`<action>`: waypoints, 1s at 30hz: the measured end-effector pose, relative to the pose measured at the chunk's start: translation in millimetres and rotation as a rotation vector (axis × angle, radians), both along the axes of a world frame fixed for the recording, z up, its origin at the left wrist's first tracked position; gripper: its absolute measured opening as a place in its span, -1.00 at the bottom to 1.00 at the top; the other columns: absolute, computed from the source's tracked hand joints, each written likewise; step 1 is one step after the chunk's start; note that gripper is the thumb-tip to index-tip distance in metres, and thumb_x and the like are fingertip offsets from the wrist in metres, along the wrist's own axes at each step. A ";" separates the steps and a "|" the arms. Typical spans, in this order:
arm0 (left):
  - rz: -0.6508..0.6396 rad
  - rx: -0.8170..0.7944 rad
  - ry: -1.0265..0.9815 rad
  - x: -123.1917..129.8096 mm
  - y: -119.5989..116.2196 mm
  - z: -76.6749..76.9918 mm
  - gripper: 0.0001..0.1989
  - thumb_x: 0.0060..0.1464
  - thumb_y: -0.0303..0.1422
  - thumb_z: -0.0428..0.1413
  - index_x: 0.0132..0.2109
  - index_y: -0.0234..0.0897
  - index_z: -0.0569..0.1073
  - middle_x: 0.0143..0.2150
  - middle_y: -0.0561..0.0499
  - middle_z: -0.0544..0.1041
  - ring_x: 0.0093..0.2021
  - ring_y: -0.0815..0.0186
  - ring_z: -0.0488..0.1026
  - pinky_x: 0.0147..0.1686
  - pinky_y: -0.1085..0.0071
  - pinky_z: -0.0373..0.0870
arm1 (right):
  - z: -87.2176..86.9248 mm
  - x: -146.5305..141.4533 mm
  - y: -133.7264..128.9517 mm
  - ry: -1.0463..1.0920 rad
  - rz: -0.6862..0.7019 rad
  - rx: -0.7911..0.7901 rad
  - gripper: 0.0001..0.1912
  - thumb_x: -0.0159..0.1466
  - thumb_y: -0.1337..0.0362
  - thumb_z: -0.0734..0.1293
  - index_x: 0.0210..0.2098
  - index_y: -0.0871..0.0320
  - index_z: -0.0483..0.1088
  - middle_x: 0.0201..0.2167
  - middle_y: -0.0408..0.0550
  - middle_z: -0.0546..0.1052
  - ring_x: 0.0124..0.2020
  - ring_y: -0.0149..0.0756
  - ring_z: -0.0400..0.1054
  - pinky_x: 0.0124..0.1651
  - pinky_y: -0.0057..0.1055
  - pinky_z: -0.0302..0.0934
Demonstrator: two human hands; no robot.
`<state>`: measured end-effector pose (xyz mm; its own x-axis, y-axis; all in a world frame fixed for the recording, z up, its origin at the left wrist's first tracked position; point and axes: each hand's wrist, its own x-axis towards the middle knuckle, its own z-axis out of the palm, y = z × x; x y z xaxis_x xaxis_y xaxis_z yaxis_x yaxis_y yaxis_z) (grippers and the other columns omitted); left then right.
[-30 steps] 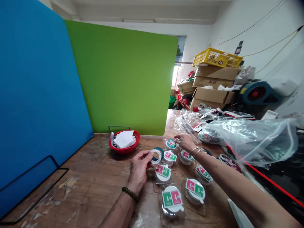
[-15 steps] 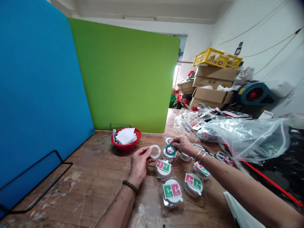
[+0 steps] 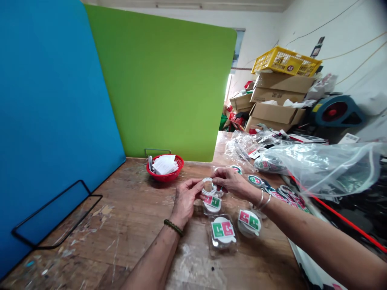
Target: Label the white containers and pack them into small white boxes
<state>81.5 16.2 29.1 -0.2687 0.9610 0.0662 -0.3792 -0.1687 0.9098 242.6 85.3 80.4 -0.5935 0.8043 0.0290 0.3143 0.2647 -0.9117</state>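
My left hand (image 3: 186, 199), with a dark beaded bracelet at the wrist, pinches a flat white ring (image 3: 203, 191) by its left side. My right hand (image 3: 231, 181), wearing two silver bangles, has its fingers closed at the ring's right edge. A bit of teal shows under those fingers; most of that teal ring is hidden. Just below the hands is a clear plastic pack (image 3: 212, 205) with a pink and green card on its round white lid. Nearer to me are a second such pack (image 3: 223, 231) and a third pack (image 3: 249, 222) to its right.
A red basket (image 3: 165, 175) of white papers stands by the green panel (image 3: 163, 88). Black wire stands (image 3: 57, 213) sit at left. Ringed pieces (image 3: 255, 180), plastic bags (image 3: 323, 169) and black material lie at right. Boxes (image 3: 278, 86) and a yellow crate (image 3: 286, 62) are stacked behind.
My right hand has moved left with the teal ring to meet the white ring in my left hand. The rings were apart before. The view has shifted slightly.
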 end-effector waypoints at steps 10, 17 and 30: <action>-0.069 -0.004 0.050 -4.1 -8.1 3.1 -0.66 -0.13 -0.18 0.37 -0.29 -0.37 0.59 -0.40 0.00 0.57 -0.50 0.35 0.49 -0.53 0.47 0.46 | -22.5 12.0 -13.4 0.076 -0.030 0.243 -0.88 0.32 0.20 0.26 -0.29 0.12 0.29 -0.50 -0.14 0.45 -0.51 -0.34 0.34 -0.44 -0.42 0.26; -0.197 -0.009 -0.125 -6.0 -10.9 6.4 -0.54 -0.21 -0.30 0.43 -0.13 -0.41 0.56 -0.24 -0.12 0.62 -0.38 0.29 0.58 -0.37 0.41 0.56 | -38.2 30.0 -28.1 0.065 0.062 0.867 -0.81 0.44 0.33 0.13 -0.18 0.07 0.37 -0.10 0.03 0.40 -0.17 -0.30 0.35 -0.12 -0.36 0.30; -0.067 0.050 0.160 -0.7 -9.6 3.3 -0.56 -0.06 -0.23 0.31 -0.07 -0.37 0.48 -0.29 -0.10 0.62 -0.42 0.26 0.56 -0.39 0.34 0.55 | -8.1 29.9 -15.6 0.378 -0.188 0.065 -0.63 0.17 0.07 0.42 -0.15 0.20 0.42 -0.33 -0.04 0.54 -0.48 -0.37 0.40 -0.44 -0.42 0.39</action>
